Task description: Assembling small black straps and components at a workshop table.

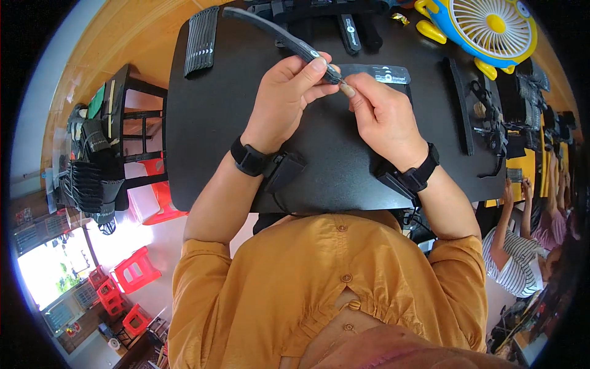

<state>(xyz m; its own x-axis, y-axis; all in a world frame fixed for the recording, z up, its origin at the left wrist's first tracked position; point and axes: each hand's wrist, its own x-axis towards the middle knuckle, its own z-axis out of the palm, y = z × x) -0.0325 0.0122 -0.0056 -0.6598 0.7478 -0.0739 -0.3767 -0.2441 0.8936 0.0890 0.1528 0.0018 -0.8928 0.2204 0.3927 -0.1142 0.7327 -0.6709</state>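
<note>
Above the desk (215,141), the left hand (286,101) has its grip closed around a dark strap (265,29); the right hand (387,117) pinches at the strap's end, on what I cannot tell.

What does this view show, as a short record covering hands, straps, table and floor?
Left hand: holds a long, curved black strip
Right hand: fingers pinched together at the strip's near end; what lies between them is hidden
Straps: black, one per wrist
Table: black; row of narrow black strips at far left, round blue-and-yellow plastic fan at far right
Floor: red plastic stools at left
</note>
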